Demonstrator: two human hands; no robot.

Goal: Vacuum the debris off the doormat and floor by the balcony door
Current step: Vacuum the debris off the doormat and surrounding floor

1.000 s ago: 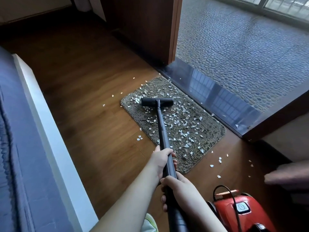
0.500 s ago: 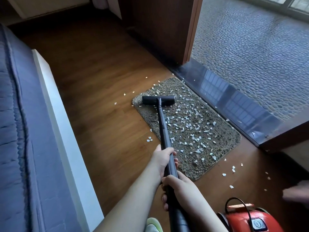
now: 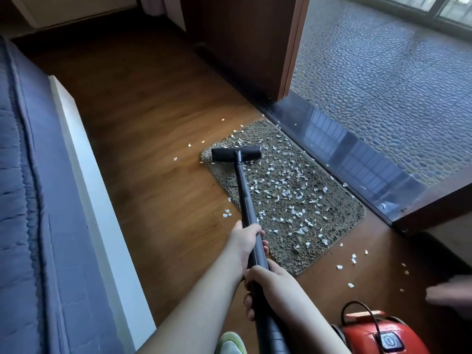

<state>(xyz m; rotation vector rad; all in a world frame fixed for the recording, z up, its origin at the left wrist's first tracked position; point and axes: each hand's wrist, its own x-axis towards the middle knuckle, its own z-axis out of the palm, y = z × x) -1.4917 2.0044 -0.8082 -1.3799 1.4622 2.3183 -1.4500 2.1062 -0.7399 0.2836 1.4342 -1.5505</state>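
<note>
Floor [image 3: 143, 149] of brown wood runs from the bed [image 3: 25, 200] on the left to the balcony door sill [image 3: 357, 159] on the right. Against that sill lies the doormat [image 3: 319, 226], its long side along the sill, strewn with pale debris [image 3: 288, 192]; more flakes sit on the bare wood off its near right corner and left edge. A red vacuum cleaner [image 3: 383, 338] stands at lower right; its lid button bears a symbol, no readable writing. The wand [image 3: 245, 195] points straight away from the person, its head [image 3: 236, 154] on the mat's far left corner, so most debris lies to the right of it. The left hand [image 3: 245, 241] grips further along the wand, the right hand [image 3: 270, 284] nearer the body, fingers of both wrapped round it.
</note>
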